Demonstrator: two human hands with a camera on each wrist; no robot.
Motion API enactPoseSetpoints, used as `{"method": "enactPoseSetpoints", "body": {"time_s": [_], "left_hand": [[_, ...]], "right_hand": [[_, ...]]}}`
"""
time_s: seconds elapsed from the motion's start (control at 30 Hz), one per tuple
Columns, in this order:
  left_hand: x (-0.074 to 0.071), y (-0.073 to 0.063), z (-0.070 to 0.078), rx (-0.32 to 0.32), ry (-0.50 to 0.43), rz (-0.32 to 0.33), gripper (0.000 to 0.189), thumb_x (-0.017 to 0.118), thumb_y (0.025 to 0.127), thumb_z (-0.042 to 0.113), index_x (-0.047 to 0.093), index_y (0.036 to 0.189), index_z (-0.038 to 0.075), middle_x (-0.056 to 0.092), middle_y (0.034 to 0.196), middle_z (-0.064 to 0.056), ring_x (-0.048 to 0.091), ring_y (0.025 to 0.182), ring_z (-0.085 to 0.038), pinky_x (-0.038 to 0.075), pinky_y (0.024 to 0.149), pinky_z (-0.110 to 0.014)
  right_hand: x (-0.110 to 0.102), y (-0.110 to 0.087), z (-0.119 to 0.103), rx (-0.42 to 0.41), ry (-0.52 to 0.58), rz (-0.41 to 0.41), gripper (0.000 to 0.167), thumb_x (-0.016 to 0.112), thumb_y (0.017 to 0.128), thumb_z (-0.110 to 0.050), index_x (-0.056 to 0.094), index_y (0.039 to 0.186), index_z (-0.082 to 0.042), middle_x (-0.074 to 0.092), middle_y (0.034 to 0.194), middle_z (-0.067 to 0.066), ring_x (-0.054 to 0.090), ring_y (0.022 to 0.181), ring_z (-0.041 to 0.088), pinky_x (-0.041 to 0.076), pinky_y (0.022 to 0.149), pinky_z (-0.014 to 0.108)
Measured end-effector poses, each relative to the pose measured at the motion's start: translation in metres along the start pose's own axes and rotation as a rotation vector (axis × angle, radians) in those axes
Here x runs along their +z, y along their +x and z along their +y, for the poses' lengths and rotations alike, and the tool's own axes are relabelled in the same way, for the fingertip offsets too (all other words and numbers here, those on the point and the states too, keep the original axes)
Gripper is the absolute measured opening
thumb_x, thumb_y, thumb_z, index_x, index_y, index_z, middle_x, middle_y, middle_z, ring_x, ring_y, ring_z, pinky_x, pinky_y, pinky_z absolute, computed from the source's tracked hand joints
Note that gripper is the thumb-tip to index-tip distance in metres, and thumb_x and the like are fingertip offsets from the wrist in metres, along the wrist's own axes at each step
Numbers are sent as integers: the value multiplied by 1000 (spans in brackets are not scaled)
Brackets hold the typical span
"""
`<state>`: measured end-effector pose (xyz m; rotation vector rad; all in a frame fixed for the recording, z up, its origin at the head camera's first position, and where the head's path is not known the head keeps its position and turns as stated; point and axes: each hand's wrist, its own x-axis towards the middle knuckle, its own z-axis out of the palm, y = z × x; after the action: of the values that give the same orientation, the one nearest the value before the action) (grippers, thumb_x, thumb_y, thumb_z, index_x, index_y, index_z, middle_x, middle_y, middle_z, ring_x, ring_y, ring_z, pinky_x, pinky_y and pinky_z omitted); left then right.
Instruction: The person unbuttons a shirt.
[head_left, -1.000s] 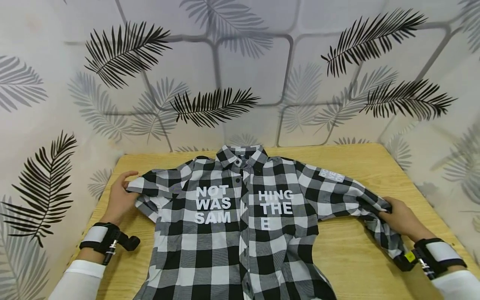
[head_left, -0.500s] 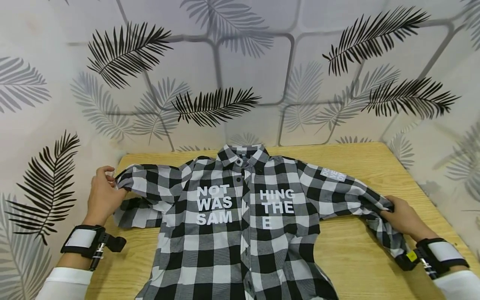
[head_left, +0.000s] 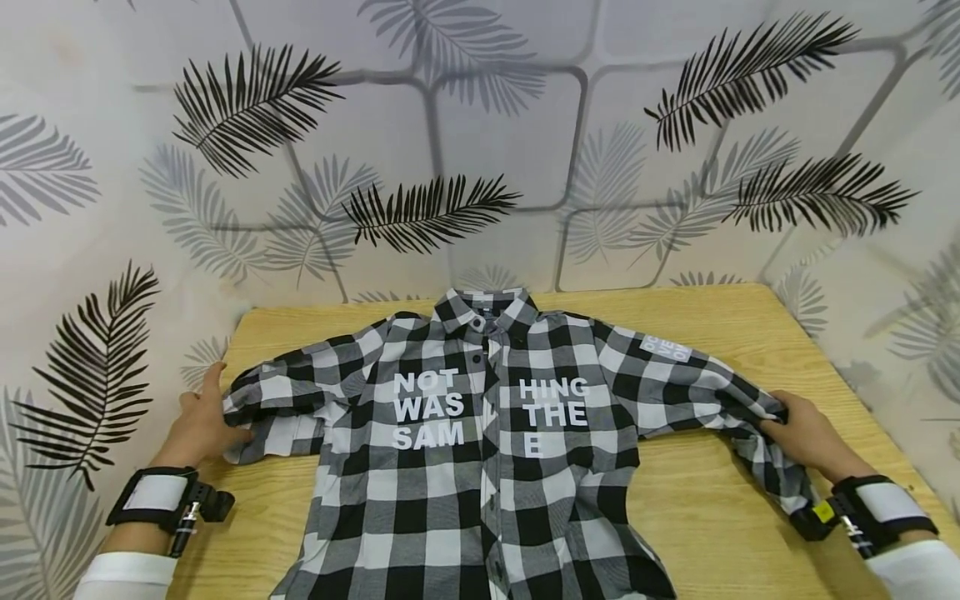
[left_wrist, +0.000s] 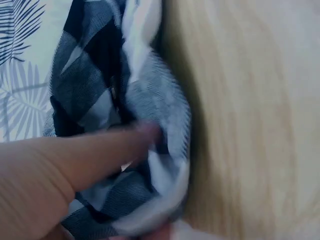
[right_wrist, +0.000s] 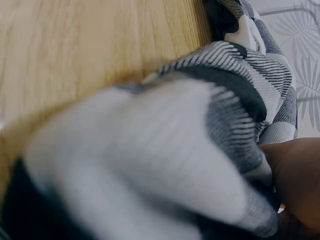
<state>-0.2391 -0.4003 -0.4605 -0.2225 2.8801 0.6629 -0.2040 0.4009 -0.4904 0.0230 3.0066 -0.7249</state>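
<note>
A black-and-white checked shirt [head_left: 420,517] lies front up, its collar towards the wall and white lettering across the chest. At the folded end of the left-side sleeve [head_left: 285,385], my left hand [head_left: 197,429] has thumb and index finger spread apart. The left wrist view shows the thumb [left_wrist: 100,155] stretched over the bunched checked cloth [left_wrist: 165,95]. Across the shirt, my right hand [head_left: 806,433] grips the right-side sleeve [head_left: 667,392] partway along, and its loose end droops towards the wrist. Blurred cloth [right_wrist: 135,155] hides most of that grip in the right wrist view.
The shirt lies on a light wooden table [head_left: 705,517]. Behind it rises a wall [head_left: 495,150] with grey and black leaf patterns. Each wrist wears a black strap with a small camera, the left camera [head_left: 217,506] close to the tabletop.
My left hand has moved left with the sleeve's end, straightening that sleeve outwards. Its fingers have since spread and the sleeve lies lower. My right hand keeps its hold nearly unmoved.
</note>
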Motion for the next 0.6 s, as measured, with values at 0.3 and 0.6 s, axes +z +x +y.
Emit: {"method": "enactPoseSetpoints", "body": {"time_s": [0.3, 0.6], "left_hand": [[2, 6, 19, 113, -99, 454, 89, 78, 78, -5, 27, 150, 0, 30, 131, -43, 41, 105, -56, 40, 79, -59], [8, 0, 47, 389, 6, 62, 19, 70, 96, 20, 70, 83, 6, 61, 71, -3, 52, 61, -15, 40, 55, -29]], "right_hand": [[-2, -1, -5, 43, 4, -50, 47, 60, 93, -4, 45, 128, 24, 58, 111, 42, 61, 93, 46, 50, 77, 52], [-3, -2, -5, 61, 15, -67, 48, 59, 93, -6, 44, 129, 23, 58, 111, 40, 60, 92, 43, 51, 76, 50]]}}
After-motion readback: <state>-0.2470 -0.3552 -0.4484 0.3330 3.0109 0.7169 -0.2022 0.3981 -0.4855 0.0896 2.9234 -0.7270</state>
